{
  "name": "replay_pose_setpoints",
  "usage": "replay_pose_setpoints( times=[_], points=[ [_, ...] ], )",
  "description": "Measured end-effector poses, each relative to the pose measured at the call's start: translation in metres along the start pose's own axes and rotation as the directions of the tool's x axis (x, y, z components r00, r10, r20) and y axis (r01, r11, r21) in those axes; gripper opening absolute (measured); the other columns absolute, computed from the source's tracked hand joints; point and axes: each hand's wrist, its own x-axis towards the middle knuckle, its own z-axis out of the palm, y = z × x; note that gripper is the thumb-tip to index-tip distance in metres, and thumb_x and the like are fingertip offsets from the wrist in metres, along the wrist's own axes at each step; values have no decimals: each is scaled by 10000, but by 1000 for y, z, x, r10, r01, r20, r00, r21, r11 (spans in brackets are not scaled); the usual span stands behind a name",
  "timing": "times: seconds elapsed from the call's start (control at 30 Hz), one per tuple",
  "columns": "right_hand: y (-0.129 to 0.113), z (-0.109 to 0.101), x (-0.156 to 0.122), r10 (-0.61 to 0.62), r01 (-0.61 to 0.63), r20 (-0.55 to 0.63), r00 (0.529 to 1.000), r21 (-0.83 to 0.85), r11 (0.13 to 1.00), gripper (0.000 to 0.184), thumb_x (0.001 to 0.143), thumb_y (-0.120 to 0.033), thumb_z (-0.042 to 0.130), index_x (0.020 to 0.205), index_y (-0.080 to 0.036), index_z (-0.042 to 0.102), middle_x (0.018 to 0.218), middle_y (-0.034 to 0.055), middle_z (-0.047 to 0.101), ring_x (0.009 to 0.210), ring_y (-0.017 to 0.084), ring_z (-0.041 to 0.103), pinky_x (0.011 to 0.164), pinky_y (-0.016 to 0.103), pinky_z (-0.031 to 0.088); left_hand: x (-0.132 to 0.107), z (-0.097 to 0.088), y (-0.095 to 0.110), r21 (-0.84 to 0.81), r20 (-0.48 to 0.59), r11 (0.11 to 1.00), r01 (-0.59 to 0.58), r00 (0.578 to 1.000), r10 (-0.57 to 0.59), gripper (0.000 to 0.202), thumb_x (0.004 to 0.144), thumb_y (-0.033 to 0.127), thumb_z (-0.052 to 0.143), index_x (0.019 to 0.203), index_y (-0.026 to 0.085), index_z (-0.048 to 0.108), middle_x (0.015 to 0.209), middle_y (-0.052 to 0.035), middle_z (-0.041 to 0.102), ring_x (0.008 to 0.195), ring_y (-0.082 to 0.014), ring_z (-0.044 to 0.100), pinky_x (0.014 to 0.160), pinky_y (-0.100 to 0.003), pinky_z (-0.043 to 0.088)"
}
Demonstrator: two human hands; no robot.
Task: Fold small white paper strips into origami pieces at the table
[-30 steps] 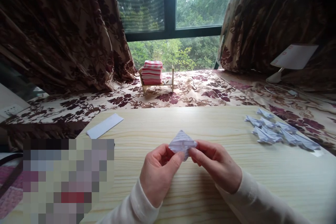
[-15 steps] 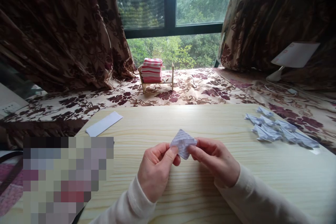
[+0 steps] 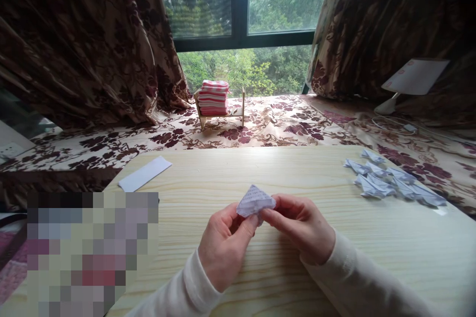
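Note:
A small folded piece of printed paper (image 3: 255, 201) is held just above the pale wooden table (image 3: 297, 178), near its front middle. My left hand (image 3: 223, 245) pinches its lower left corner between thumb and fingers. From the right, my right hand (image 3: 303, 228) grips the paper's right edge with thumb and forefinger. Both hands are closed on the paper, and their fingertips nearly meet beneath it.
A pile of several folded paper pieces (image 3: 390, 182) lies at the table's right. A flat white paper strip (image 3: 145, 174) lies at the back left. Behind, a small wooden rack with a striped stack (image 3: 213, 99) stands on floral cloth. A lamp (image 3: 409, 81) is at the right.
The folded paper has tilted and dropped slightly between my fingers. Both hands stay in almost the same spot, still pinching it.

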Motion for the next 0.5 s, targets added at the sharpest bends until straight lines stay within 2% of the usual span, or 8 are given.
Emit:
replay_pose_setpoints(
  times=[0.1, 0.17, 0.27, 0.37, 0.43, 0.5],
  points=[
    [-3, -5, 0, 29, -28, 15, 999, -85, 996, 379, 750, -495, 624, 591, -154, 576, 531, -13, 510, 517, 102, 443, 500, 236, 398, 1, -1, -1, -8, 18, 1000, 11, 1000, -11, 148, 772, 248, 600, 781, 130, 689, 598, 3, 535, 559, -103, 412, 529, -216, 357],
    [-7, -9, 0, 57, -51, 47, 997, -117, 992, 347, 762, -484, 616, 674, -149, 621, 611, 9, 565, 571, 116, 484, 524, 231, 417, 2, 0, -2, 7, 17, 1000, 6, 1000, -6, 152, 777, 247, 598, 816, 134, 692, 622, -2, 556, 568, -107, 429, 540, -220, 362],
    [-11, -11, 0, 5, 1, 46, 999, -130, 992, 286, 793, -448, 599, 826, -170, 660, 717, 16, 606, 642, 126, 520, 572, 223, 441, 1, 1, -5, 64, 4, 998, 6, 1000, -6, 134, 771, 252, 601, 793, 140, 672, 621, 1, 555, 601, -123, 469, 571, -229, 378],
    [-13, -8, 1, -68, 69, 6, 998, -132, 989, 301, 819, -437, 572, 702, -170, 647, 603, -8, 547, 558, 105, 473, 519, 209, 416, 0, 1, -8, 127, -4, 991, 34, 999, -33, 138, 766, 265, 602, 716, 141, 637, 634, -16, 584, 649, -152, 524, 620, -252, 409],
    [-13, -6, 2, -93, 90, -12, 996, -140, 986, 332, 813, -436, 582, 626, -165, 624, 562, -13, 519, 530, 99, 452, 496, 209, 400, -1, -1, -9, 135, -15, 990, 47, 999, -45, 158, 763, 294, 613, 738, 141, 643, 685, -36, 624, 673, -166, 550, 638, -263, 426],
    [-13, -5, 1, -106, 101, -22, 994, -168, 981, 340, 809, -441, 585, 626, -159, 634, 577, -1, 533, 542, 107, 466, 498, 217, 398, -1, -2, -8, 110, -28, 993, 49, 999, -46, 210, 762, 343, 623, 795, 139, 662, 720, -47, 649, 675, -170, 562, 637, -266, 437]
  ],
)
